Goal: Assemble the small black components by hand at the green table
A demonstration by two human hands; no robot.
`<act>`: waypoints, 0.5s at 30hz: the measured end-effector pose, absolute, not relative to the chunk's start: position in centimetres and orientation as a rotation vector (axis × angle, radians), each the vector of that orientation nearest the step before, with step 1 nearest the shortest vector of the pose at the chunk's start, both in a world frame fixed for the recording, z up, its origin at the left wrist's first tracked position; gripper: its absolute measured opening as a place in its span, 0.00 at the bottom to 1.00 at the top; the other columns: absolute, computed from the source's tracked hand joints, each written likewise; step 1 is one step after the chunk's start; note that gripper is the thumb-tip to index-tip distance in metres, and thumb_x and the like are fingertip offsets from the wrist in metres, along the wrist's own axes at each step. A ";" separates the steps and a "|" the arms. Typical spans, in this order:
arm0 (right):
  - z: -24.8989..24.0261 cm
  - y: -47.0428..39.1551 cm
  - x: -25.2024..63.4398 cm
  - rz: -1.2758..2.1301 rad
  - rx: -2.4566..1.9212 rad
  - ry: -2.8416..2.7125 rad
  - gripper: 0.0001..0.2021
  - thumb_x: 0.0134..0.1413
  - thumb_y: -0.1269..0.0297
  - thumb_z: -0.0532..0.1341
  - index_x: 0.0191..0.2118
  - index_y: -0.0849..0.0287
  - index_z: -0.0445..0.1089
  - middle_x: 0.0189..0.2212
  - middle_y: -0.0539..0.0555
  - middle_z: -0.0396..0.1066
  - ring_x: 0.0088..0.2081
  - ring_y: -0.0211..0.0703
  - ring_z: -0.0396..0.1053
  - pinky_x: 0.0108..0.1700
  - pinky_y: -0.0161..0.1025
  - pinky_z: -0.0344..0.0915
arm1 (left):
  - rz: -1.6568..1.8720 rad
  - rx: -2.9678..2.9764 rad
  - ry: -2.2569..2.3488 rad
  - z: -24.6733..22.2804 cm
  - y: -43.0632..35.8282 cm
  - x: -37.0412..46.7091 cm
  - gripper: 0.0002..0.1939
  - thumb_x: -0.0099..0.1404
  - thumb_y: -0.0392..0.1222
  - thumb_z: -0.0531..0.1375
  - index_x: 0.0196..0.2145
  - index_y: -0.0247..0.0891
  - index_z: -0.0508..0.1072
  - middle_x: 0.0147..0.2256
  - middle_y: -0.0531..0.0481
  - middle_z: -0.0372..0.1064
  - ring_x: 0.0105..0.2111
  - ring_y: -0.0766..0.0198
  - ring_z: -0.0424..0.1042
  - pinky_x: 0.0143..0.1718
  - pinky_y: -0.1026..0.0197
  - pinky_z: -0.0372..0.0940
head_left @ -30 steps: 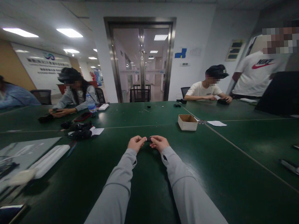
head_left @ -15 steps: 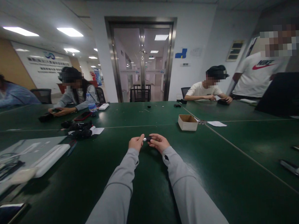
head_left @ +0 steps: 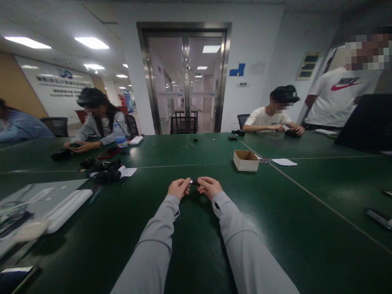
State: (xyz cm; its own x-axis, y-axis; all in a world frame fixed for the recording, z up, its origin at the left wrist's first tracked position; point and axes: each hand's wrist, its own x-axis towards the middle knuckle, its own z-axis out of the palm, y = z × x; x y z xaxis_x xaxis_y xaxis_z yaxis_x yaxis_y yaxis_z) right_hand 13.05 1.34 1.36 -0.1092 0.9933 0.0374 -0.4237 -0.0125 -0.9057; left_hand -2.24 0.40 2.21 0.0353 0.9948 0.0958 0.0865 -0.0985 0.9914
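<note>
Between my two hands is a small black-and-silver stick-like object (head_left: 193, 182), held level just above the green table (head_left: 200, 233). My left hand (head_left: 178, 189) pinches its silver end between thumb and fingers. On the black end, the thumb and fingertips of my right hand (head_left: 210, 187) are closed. Most of the object is covered by my fingers, and its exact kind is too small to make out. An open cardboard box (head_left: 246, 163) stands beyond my right hand, apart from it.
At left lie black gear (head_left: 108, 173), a grey board with cables (head_left: 64, 187), a white box-like item (head_left: 70, 209) and a phone (head_left: 13, 283). A water bottle (head_left: 120, 136) stands farther back. White paper (head_left: 283, 162) lies right of the box. Several people are around the table.
My right hand's fingers have closed more tightly around the black end. My left hand has shifted very slightly, its fingers more curled. The object stays between both hands.
</note>
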 end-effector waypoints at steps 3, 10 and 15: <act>1.3 1.3 13.0 1.456 -0.797 -0.959 0.11 0.38 0.69 0.68 0.30 0.66 0.68 0.18 0.54 0.68 0.17 0.35 0.66 0.16 0.26 0.61 | 1.320 1.435 1.089 2.2 0.3 -2.2 0.22 0.43 0.48 0.64 0.36 0.35 0.68 0.35 0.45 0.67 0.28 0.66 0.68 0.21 0.69 0.60; 1.6 1.2 12.9 1.451 -0.826 -0.957 0.10 0.37 0.71 0.68 0.28 0.66 0.68 0.17 0.54 0.68 0.16 0.35 0.65 0.15 0.26 0.60 | 1.275 1.441 1.197 2.2 0.2 -2.0 0.17 0.47 0.47 0.62 0.32 0.34 0.68 0.27 0.49 0.66 0.20 0.71 0.64 0.18 0.70 0.57; 1.4 1.3 12.8 1.445 -0.824 -0.983 0.10 0.36 0.71 0.68 0.28 0.66 0.69 0.17 0.53 0.68 0.17 0.35 0.65 0.15 0.26 0.61 | 1.254 1.324 1.154 2.2 0.2 -2.0 0.20 0.51 0.51 0.58 0.37 0.33 0.66 0.24 0.50 0.64 0.18 0.71 0.63 0.15 0.70 0.54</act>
State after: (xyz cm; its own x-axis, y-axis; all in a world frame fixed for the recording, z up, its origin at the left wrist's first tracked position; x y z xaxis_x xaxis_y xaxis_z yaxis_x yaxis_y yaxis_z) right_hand 12.84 1.28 1.43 -0.1069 0.9933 0.0439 -0.4058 -0.0033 -0.9140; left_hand -2.03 0.25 2.20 0.0311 0.9936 0.1088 0.0266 -0.1097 0.9936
